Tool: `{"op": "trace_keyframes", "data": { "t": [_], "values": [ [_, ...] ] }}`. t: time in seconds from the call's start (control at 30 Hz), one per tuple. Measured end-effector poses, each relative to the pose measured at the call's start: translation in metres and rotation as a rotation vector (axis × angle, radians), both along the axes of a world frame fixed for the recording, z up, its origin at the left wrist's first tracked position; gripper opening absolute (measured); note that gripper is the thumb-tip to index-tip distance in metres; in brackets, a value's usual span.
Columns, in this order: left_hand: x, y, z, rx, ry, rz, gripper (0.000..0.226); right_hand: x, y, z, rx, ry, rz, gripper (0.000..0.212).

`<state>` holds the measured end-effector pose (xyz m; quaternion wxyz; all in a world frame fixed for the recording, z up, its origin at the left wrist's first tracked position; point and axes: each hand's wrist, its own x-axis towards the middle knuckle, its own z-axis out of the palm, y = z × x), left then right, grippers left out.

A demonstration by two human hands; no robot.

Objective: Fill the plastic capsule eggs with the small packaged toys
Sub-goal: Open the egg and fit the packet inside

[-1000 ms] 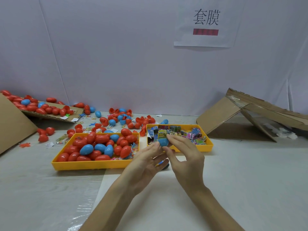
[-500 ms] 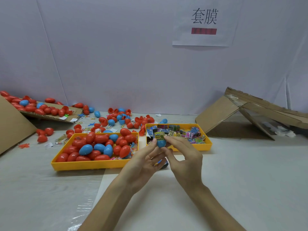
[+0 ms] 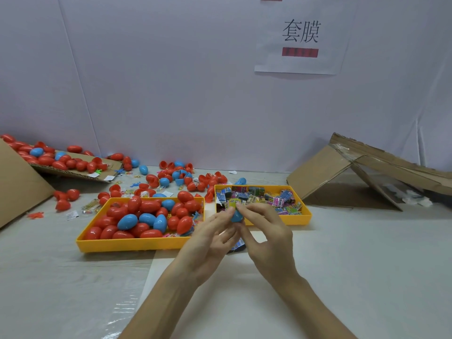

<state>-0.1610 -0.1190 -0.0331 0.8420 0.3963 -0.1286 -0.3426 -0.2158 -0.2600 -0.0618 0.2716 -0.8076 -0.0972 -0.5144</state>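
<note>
**Both hands at the near left corner of the toy tray.** The toy tray (image 3: 306,214), a shallow yellow tray of small packaged toys (image 3: 269,199), serves as the reference for all positions.

The left hand (image 3: 208,243) and right hand (image 3: 267,237) meet just in front of the toy tray's near left corner. Together they hold a blue capsule half (image 3: 236,216) above the table.

- A yellow packet (image 3: 233,203) stands in the mouth of the blue capsule half, with part of it showing above the rim.
- The left thumb and forefinger are drawn together and pinch the blue capsule half from its left side. The other left fingers (image 3: 221,234) curl loosely beneath, spread a little apart.
- The right forefinger and thumb close on the same half from the right, and the forefinger tip touches the edge of the yellow packet. The remaining right fingers are folded toward the palm.
- A small dark and blue item (image 3: 238,246) shows below and between the two hands. What it is cannot be told.

Just left of the toy tray, a larger egg tray (image 3: 132,245), also yellow, is heaped with closed red and blue eggs (image 3: 146,216). Behind both trays, toward the wall, loose eggs and open halves (image 3: 181,176) lie scattered.

Far left of the toy tray, a cardboard flap (image 3: 73,172) carries more eggs. A collapsed cardboard box (image 3: 325,172) stands to the right of the toy tray. A paper sign (image 3: 299,59) hangs on the wall above it.
</note>
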Motion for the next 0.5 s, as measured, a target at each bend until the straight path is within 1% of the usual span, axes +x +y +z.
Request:
{"op": "trace_keyframes", "data": {
  "t": [0.2,0.33,0.5],
  "values": [
    [0.0000,0.0012,0.0021,-0.013,-0.034,-0.022,0.026,0.0007,-0.0012,-0.0006,0.031,-0.016,0.014,0.035],
    [0.0013,0.0002,0.0002,-0.014,-0.023,-0.027,0.024,0.0001,-0.0020,-0.0009,0.050,-0.019,0.031,0.031],
    [0.0010,-0.0001,-0.0002,-0.028,0.002,-0.021,0.025,0.0000,-0.0013,-0.0007,0.053,-0.019,0.012,0.032]
  ]
}}
